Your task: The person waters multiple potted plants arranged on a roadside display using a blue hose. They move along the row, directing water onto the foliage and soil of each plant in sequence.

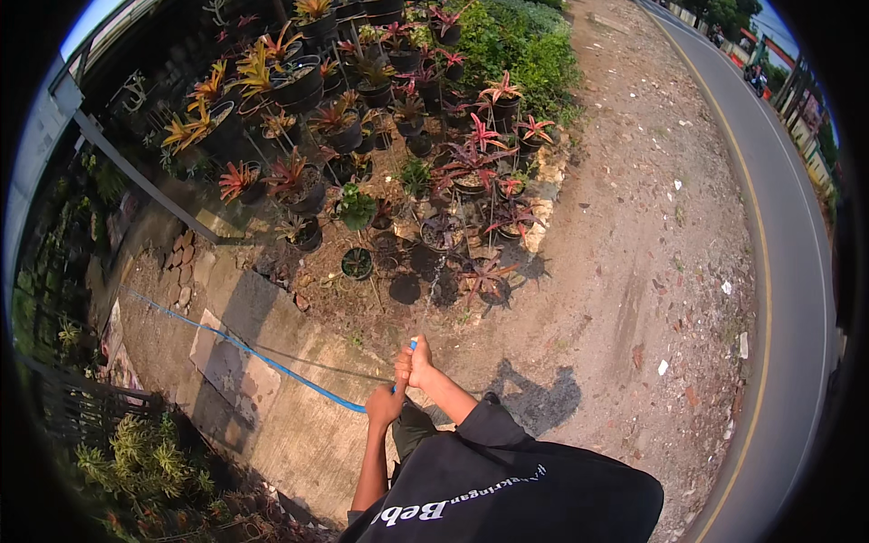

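Note:
A blue garden hose (292,376) runs in from the left across the paving to my hands. My left hand (384,406) is closed around it, low in front of my body. Just ahead, my right hand (419,365) grips the hose near its blue tip, which shows between the fingers. Water leaves the tip in a thin stream (435,279) towards the potted plants. In its path stands a dark bromeliad in a pot (441,233); a reddish bromeliad (486,275) is to its right. Exactly where the water lands is hard to make out.
Many potted bromeliads (343,129) crowd the bed ahead, with green shrubs (523,51) behind. A grey metal beam (146,173) slants down at left. Concrete paving (312,434) lies underfoot. To the right are a gravelly dirt verge (631,271) and an asphalt road (787,237), with a motorcycle (755,78) far off.

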A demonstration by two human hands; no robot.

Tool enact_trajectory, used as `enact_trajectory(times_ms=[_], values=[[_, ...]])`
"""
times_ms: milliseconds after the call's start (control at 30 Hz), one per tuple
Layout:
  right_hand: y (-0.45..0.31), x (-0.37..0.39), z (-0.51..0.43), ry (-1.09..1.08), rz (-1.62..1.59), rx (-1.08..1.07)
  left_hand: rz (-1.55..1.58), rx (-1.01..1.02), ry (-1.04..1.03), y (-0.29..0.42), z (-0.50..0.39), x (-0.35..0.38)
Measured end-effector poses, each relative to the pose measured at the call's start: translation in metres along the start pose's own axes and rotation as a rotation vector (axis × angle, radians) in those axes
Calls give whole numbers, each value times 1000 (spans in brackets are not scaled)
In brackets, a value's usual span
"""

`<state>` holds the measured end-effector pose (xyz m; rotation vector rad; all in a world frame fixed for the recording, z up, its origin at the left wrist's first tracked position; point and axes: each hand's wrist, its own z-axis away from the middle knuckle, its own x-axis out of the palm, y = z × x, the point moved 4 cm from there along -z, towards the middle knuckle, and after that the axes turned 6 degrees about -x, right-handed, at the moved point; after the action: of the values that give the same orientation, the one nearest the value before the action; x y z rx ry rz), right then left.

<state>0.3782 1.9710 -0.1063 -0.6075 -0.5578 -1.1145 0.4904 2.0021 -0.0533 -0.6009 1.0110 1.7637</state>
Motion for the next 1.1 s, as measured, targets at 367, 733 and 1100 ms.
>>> enact_trajectory(times_ms=[367, 733, 1100], values=[[39, 2, 2, 24, 102, -17, 99, 13, -169, -52, -6, 11], [72, 37, -22, 78, 111, -98, 215, 103, -277, -89, -32, -28], [82, 37, -26, 135, -32, -126, 174, 157, -347, -98, -43, -37]])
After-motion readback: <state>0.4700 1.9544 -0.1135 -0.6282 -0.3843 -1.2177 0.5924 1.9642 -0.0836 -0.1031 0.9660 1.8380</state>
